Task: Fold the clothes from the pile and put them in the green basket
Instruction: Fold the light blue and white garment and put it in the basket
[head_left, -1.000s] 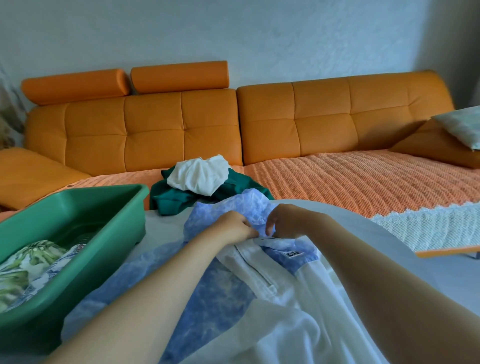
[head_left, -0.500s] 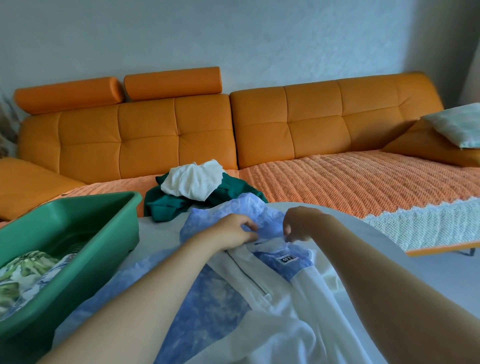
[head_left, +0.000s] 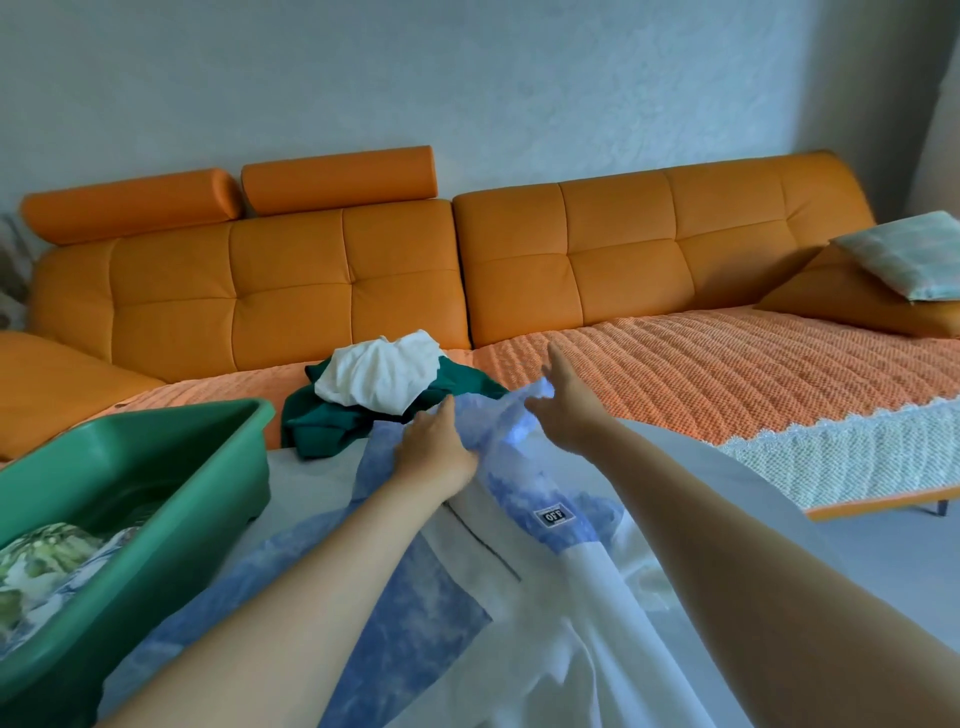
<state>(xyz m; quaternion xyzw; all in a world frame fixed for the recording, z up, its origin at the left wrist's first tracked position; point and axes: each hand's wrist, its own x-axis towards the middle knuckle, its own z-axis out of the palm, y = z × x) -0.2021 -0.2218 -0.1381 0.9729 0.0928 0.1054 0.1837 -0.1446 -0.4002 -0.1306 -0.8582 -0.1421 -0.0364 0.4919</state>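
Note:
A blue and white garment (head_left: 405, 613) with a small "OFF" label lies spread on the grey table (head_left: 311, 483) in front of me. My left hand (head_left: 436, 447) grips its bunched far edge. Just to the right, my right hand (head_left: 566, 405) reaches out with straight fingers, its thumb touching the blue fabric. Beyond the hands, the pile on the sofa is a crumpled white piece (head_left: 384, 374) on top of a dark green one (head_left: 322, 426). The green basket (head_left: 156, 467) stands at the left and holds folded leaf-print clothes (head_left: 47, 551).
An orange sofa (head_left: 623, 249) runs across the back, with a woven orange cover (head_left: 727, 374) on the seat. A pale checked cushion (head_left: 904, 254) lies at the far right. Grey floor (head_left: 893, 561) shows to the right of the table.
My right hand let go of the collar, opened and stretched forward over the garment's far edge. My left hand slid forward along the fabric. The view tilted up a little.

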